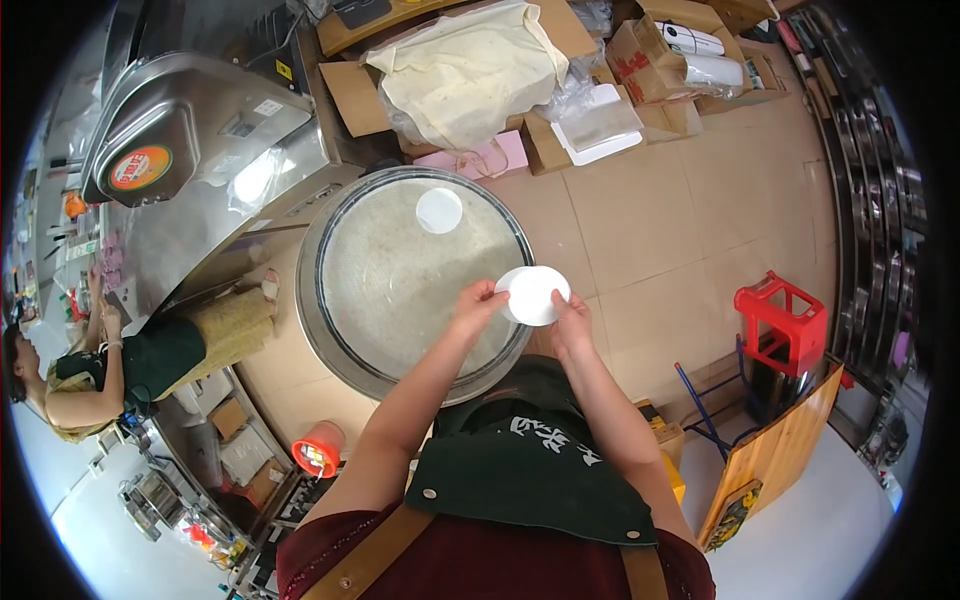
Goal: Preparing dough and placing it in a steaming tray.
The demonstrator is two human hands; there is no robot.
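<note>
Two or more round white paper discs (534, 297) overlap, held between my hands just above the right edge of a large round metal pan (400, 290). My left hand (478, 306) pinches their left edge. At their right edge, my right hand (572, 322) grips with thumb and fingers. Inside the pan, near its far side, another white disc (439, 211) lies flat on the pale bottom surface. How many discs are in my hands I cannot tell.
A steel machine (200, 130) stands beyond the pan on the left, with cloth-covered boxes (470, 75) behind. Another person (130, 360) works at a counter on the left. An orange bin (319, 449) sits nearby; a red stool (785, 315) and wooden board (775, 450) stand right.
</note>
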